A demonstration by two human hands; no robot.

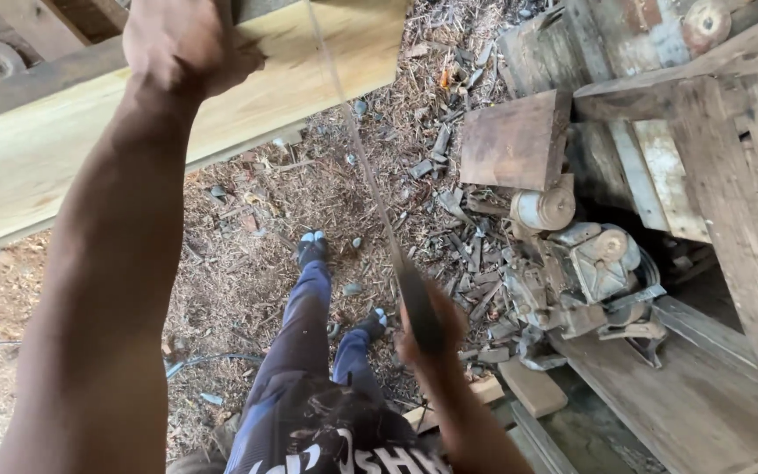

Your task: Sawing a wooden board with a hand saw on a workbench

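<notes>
My left hand point(184, 42) presses down on a pale wooden plank point(37, 158) that runs across the upper left. My right hand point(427, 329) grips the dark handle of a hand saw, seen edge-on. The thin saw blade point(357, 145) rises from the handle up to the plank's end near the top middle. Below are my legs in blue trousers point(304, 338) and dark shoes, standing on ground covered in sawdust.
Wood offcuts and chips point(462, 237) litter the ground. A dark wooden block point(512, 140) and an old motor-like machine point(585, 281) sit at the right, beside weathered boards point(730, 219). A thin cable point(208, 360) lies on the ground at the left.
</notes>
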